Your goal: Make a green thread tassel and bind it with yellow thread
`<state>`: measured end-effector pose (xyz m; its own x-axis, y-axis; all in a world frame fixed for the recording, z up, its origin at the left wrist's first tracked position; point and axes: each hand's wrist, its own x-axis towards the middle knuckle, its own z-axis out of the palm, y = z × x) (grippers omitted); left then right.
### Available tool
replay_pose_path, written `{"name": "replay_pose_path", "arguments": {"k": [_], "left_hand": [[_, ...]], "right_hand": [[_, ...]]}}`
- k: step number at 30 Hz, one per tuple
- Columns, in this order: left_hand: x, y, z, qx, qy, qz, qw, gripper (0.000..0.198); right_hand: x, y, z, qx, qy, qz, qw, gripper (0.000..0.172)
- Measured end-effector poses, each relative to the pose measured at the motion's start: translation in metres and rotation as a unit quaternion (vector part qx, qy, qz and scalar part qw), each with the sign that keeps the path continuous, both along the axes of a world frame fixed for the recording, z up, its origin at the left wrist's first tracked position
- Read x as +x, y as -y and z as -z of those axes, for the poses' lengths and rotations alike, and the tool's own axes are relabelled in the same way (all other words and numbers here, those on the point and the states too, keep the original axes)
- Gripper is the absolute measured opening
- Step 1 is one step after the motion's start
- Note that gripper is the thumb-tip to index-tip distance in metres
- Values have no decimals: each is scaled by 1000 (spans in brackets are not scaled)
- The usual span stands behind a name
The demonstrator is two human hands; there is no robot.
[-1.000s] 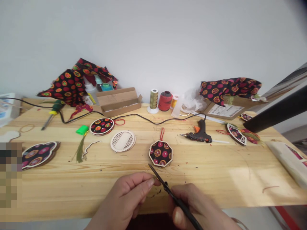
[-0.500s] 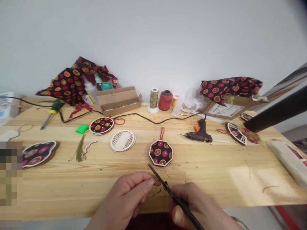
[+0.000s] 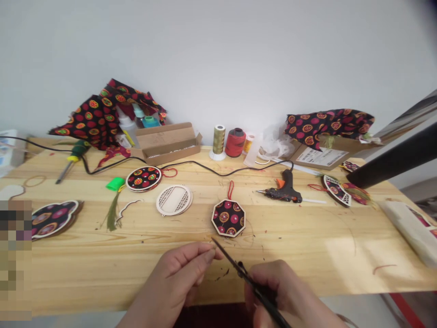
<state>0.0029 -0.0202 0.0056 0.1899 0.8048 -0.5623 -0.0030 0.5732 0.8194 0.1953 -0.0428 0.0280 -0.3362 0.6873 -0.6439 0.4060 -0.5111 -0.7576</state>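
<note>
My right hand (image 3: pixel 273 287) grips a pair of black scissors (image 3: pixel 241 269), the blades pointing up and left with their tips near my left fingertips. My left hand (image 3: pixel 186 273) is closed in a pinch; what lies between thumb and forefinger is too small to make out. Just beyond the scissor tips lies an octagonal ornament (image 3: pixel 228 218) with patterned dark fabric, a pale wooden rim and a red hanging loop (image 3: pixel 231 189). Left of it rests a round wooden lattice piece (image 3: pixel 174 200). Dark scraps (image 3: pixel 223 273) are scattered on the tabletop near my hands.
A black glue gun (image 3: pixel 285 187) lies to the right, its cord running back along the table (image 3: pixel 136 259). Thread spools (image 3: pixel 219 142), an open cardboard box (image 3: pixel 174 143) and patterned fabric (image 3: pixel 92 116) stand by the wall. A round fabric ornament (image 3: pixel 143 178) and a screwdriver (image 3: pixel 73 159) lie left.
The scissors and my right hand have shifted slightly right and down. My left hand has moved a little left, leaving a small gap between its fingertips and the blades.
</note>
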Motion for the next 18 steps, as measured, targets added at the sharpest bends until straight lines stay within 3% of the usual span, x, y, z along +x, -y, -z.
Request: {"name": "replay_pose_path", "arguments": {"k": [4,8,10,12,18], "left_hand": [[-4,-1,3,-13,14,-12,1000,29],[-1,0,1,-12,14,-42,999,28],[2,0,1,-13,17,-49,999,29],[3,1,0,-13,18,-51,998,30],[2,0,1,-15,24,-55,998,29]], "right_hand": [[24,5,-7,118,175,-35,977,19],[68,1,5,268,419,-14,867,26],[89,-2,15,262,504,-2,823,31],[105,-5,23,246,550,3,799,34],[124,-11,30,252,585,13,771,31]]}}
